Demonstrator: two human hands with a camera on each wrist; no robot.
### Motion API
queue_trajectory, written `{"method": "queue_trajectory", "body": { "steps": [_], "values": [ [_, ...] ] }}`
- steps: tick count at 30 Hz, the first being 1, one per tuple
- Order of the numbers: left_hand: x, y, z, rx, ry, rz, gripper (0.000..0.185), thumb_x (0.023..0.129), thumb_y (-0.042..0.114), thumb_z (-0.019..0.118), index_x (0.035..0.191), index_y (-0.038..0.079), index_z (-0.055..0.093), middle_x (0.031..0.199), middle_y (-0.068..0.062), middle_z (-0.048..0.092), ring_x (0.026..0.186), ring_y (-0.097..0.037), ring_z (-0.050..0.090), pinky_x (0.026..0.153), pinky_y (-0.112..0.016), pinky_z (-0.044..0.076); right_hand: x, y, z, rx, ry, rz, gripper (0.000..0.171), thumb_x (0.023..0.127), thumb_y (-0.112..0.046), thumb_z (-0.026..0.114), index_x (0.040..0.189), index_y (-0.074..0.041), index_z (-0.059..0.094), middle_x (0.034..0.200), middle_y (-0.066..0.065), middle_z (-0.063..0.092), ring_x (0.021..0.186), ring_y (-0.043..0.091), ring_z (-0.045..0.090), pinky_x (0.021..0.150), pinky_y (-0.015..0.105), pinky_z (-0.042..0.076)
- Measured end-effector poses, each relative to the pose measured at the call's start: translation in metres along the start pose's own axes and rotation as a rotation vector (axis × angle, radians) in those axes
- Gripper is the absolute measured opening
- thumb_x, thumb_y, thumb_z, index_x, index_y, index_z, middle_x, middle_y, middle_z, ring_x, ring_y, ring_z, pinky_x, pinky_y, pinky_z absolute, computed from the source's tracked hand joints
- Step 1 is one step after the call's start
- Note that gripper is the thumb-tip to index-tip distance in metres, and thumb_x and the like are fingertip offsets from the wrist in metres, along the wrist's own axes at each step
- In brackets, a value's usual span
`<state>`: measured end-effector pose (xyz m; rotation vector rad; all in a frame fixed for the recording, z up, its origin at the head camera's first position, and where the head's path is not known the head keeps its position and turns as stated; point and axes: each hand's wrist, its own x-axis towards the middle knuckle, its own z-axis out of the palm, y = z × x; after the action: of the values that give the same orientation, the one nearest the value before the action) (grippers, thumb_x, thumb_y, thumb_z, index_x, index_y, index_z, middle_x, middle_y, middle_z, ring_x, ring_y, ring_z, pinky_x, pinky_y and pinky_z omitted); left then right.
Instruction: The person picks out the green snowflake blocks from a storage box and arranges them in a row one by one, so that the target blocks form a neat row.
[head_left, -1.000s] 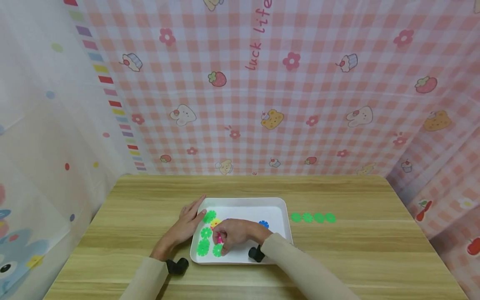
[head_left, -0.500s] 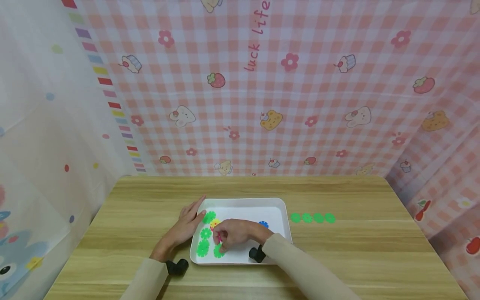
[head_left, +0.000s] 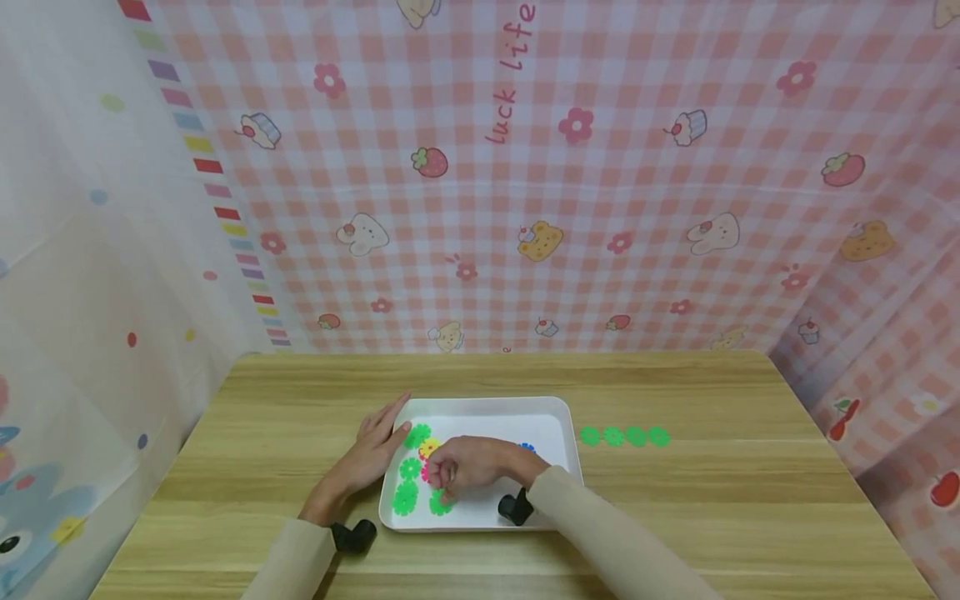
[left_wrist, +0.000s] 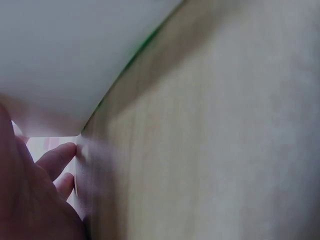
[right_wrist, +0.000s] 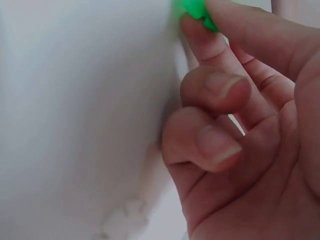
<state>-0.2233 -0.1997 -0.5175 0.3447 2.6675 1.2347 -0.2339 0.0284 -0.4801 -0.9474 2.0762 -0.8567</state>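
Green disc, near left in the white tray, has slid slightly right over the last second; gap to the leftmost green discs wider, so you appear to have it separated. Your right hand pinches it, thumb against forefinger, other fingers curled. Your left hand rests on the tray's left rim, fingers extended. Four green discs lie rowed on the counter, right.

Green piece cut off by right wrist view's top edge
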Motion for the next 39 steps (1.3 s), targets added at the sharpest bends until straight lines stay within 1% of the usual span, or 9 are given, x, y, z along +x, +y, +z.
{"method": "queue_trajectory", "body": {
  "steps": [5,9,17,24,26,29,32,36,39],
  "values": [
    [0.001,-0.001,0.001,-0.002,0.0,-0.01,0.061,0.106,0.048,0.035,0.16,0.027,0.017,0.165,-0.007,0.021,0.152,-0.034,0.007,0.119,-0.057,-0.009,-0.008,0.001,-0.01,-0.015,0.054,0.026,0.014,0.085,-0.009,0.077,0.084,-0.016,0.065,0.073,-0.007,0.062,0.066,0.006,0.052,0.065,0.018,0.043],
    [0.001,0.0,0.001,-0.004,-0.001,-0.019,0.061,0.106,0.049,0.035,0.16,0.028,0.017,0.165,-0.007,0.02,0.152,-0.034,0.006,0.119,-0.057,-0.009,-0.016,0.003,-0.021,-0.007,0.117,0.019,0.012,0.085,-0.009,0.077,0.085,-0.015,0.067,0.074,-0.008,0.062,0.068,0.006,0.051,0.063,0.019,0.042],
    [0.001,-0.001,0.002,0.001,-0.006,-0.024,0.06,0.107,0.047,0.033,0.16,0.028,0.014,0.166,-0.007,0.017,0.153,-0.035,0.004,0.118,-0.058,-0.012,-0.034,0.009,-0.037,0.032,0.181,0.02,0.011,0.087,-0.015,0.077,0.087,-0.019,0.067,0.08,-0.008,0.064,0.077,0.009,0.054,0.069,0.024,0.044],
    [0.001,0.0,0.002,0.013,-0.002,-0.016,0.059,0.108,0.043,0.033,0.161,0.027,0.013,0.166,-0.006,0.017,0.153,-0.035,0.005,0.119,-0.057,-0.011,-0.054,0.015,-0.05,0.019,0.218,-0.007,0.01,0.09,-0.013,0.073,0.095,-0.019,0.067,0.084,-0.005,0.065,0.078,0.013,0.056,0.071,0.028,0.046],
    [0.001,0.001,0.002,0.016,0.0,-0.014,0.059,0.108,0.043,0.033,0.161,0.027,0.013,0.166,-0.006,0.017,0.152,-0.035,0.005,0.119,-0.058,-0.011,-0.062,0.017,-0.054,0.014,0.231,0.002,0.01,0.091,-0.015,0.072,0.098,-0.02,0.067,0.086,-0.005,0.065,0.078,0.014,0.057,0.071,0.028,0.046],
    [0.001,0.002,0.002,0.014,0.003,-0.018,0.058,0.108,0.043,0.033,0.161,0.027,0.013,0.166,-0.007,0.017,0.152,-0.036,0.005,0.119,-0.058,-0.011,-0.074,0.02,-0.061,0.019,0.256,0.012,0.01,0.093,-0.016,0.07,0.102,-0.019,0.067,0.089,-0.003,0.064,0.079,0.015,0.057,0.069,0.028,0.046],
    [0.001,0.002,0.002,0.012,0.006,-0.021,0.058,0.108,0.042,0.033,0.161,0.027,0.013,0.166,-0.007,0.017,0.152,-0.036,0.005,0.119,-0.057,-0.011,-0.085,0.025,-0.067,0.018,0.284,0.022,0.011,0.094,-0.017,0.069,0.104,-0.018,0.068,0.092,-0.003,0.064,0.083,0.015,0.058,0.071,0.029,0.047],
    [0.001,0.002,0.003,0.018,0.01,-0.02,0.058,0.108,0.039,0.034,0.161,0.027,0.013,0.166,-0.006,0.018,0.152,-0.035,0.006,0.119,-0.056,-0.01,-0.096,0.035,-0.072,0.041,0.313,-0.002,0.01,0.094,-0.015,0.068,0.104,-0.017,0.068,0.091,-0.001,0.064,0.085,0.016,0.059,0.076,0.03,0.05],
    [0.002,0.0,0.003,0.019,0.01,-0.017,0.058,0.108,0.04,0.034,0.161,0.026,0.013,0.166,-0.006,0.018,0.152,-0.034,0.006,0.119,-0.056,-0.01,-0.106,0.041,-0.075,0.059,0.336,-0.026,0.009,0.094,-0.014,0.069,0.103,-0.014,0.068,0.09,0.001,0.063,0.086,0.018,0.059,0.076,0.03,0.05]
  ]
}}
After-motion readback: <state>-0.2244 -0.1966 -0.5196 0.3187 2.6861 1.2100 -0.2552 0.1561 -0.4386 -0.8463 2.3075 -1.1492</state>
